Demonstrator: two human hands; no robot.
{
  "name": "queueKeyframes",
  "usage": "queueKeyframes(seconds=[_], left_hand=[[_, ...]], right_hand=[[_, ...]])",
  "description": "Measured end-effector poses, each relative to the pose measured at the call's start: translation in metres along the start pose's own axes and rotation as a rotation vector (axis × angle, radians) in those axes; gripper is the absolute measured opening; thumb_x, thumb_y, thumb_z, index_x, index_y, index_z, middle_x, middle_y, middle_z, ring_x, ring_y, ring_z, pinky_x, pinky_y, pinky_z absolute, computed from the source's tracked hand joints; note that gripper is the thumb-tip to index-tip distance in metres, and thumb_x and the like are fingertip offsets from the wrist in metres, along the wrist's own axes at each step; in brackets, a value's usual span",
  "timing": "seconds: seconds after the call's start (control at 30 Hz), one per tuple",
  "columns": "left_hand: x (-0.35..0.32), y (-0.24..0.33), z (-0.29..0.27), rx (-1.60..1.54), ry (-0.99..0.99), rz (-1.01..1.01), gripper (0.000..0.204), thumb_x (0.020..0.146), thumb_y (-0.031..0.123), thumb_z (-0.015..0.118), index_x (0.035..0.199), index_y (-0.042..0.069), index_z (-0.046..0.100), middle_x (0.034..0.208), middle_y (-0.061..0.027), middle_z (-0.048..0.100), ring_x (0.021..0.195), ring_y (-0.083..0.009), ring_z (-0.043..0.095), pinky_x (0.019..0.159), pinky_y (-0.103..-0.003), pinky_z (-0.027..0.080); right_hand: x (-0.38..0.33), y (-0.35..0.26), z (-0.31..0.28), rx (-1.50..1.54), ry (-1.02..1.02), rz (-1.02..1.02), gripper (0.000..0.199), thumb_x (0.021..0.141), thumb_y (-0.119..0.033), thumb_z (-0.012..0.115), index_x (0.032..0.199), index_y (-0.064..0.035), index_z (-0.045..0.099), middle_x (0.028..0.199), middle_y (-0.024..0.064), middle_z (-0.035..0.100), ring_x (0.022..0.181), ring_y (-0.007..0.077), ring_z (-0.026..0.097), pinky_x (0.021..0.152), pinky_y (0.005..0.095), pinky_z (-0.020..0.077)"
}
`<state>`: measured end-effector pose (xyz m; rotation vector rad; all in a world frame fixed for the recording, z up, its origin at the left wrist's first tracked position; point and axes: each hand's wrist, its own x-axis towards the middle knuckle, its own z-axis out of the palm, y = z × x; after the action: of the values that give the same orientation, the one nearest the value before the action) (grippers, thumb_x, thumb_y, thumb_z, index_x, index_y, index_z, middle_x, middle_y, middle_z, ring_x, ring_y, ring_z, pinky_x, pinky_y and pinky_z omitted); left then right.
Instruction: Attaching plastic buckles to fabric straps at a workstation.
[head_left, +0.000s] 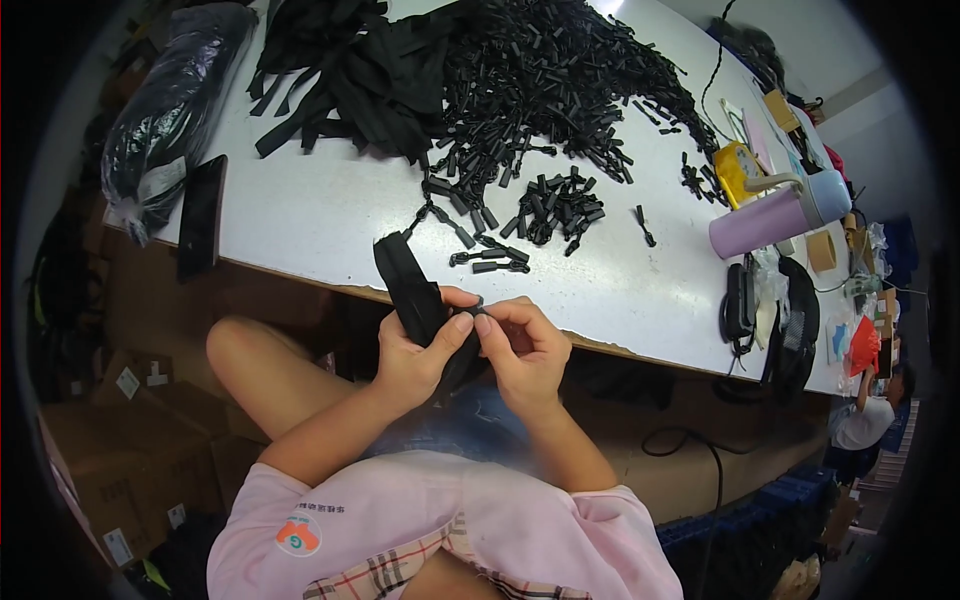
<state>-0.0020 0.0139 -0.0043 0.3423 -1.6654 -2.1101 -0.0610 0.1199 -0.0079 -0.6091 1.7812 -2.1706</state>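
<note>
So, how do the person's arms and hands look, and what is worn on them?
Both forearms are bare, with no gloves, rings or watch visible on the left hand or right hand. Short pink sleeves cover only the upper arms; one carries a small orange and green badge.

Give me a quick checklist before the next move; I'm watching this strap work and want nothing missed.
1. Left hand grips the black strap: ok.
2. Right hand pinches at the strap's end, touching the left thumb: ok.
3. Small piece between the right fingertips: cannot tell, hidden.
4. Loose black clips lie near on the white table: ok.
5. Strap's far end rests on the table edge: ok.
</note>
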Motion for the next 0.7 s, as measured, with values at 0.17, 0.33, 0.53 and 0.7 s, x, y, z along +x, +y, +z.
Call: queueKeyframes(seconds=[0.17,0.33,0.53,0.7], left_hand=[[0.000,0.011,0.000,-0.247,-0.081,-0.173,0.017,0.077,0.007,0.057,0.092,-0.001,0.053,0.077,-0.0049,0.056,0.066,-0.0092,0.053,0.061,-0.021,0.044],[0.000,0.004,-0.009,-0.170,-0.094,-0.193,0.017,0.076,0.008,0.057,0.090,-0.002,0.053,0.077,-0.0060,0.057,0.064,-0.0094,0.053,0.058,-0.020,0.043],[0.002,0.007,-0.002,-0.145,-0.072,-0.167,0.020,0.077,0.013,0.058,0.092,-0.001,0.054,0.072,-0.0027,0.056,0.053,-0.0023,0.046,0.044,-0.015,0.033],[0.000,0.003,-0.007,-0.063,-0.055,-0.136,0.020,0.078,0.012,0.056,0.094,-0.001,0.053,0.071,-0.0031,0.057,0.055,-0.0033,0.048,0.046,-0.016,0.036]], right_hand=[[0.008,-0.003,-0.012,0.387,-0.190,0.348,0.005,0.076,-0.004,0.057,0.078,0.0006,0.054,0.064,0.0021,0.052,0.050,0.0054,0.045,0.043,0.0163,0.0352],[0.017,-0.005,-0.021,0.507,-0.317,0.520,0.006,0.076,-0.004,0.058,0.076,0.0002,0.054,0.059,0.0017,0.050,0.047,0.0052,0.044,0.040,0.0174,0.0341],[0.005,-0.001,-0.006,0.309,-0.161,0.327,0.007,0.077,-0.005,0.056,0.079,0.0007,0.053,0.066,0.0009,0.051,0.053,0.0040,0.045,0.046,0.0163,0.0356],[0.002,0.002,-0.007,0.093,-0.192,0.151,0.007,0.080,-0.007,0.053,0.082,0.0004,0.052,0.072,-0.0015,0.051,0.061,0.0024,0.044,0.054,0.0149,0.0349]])
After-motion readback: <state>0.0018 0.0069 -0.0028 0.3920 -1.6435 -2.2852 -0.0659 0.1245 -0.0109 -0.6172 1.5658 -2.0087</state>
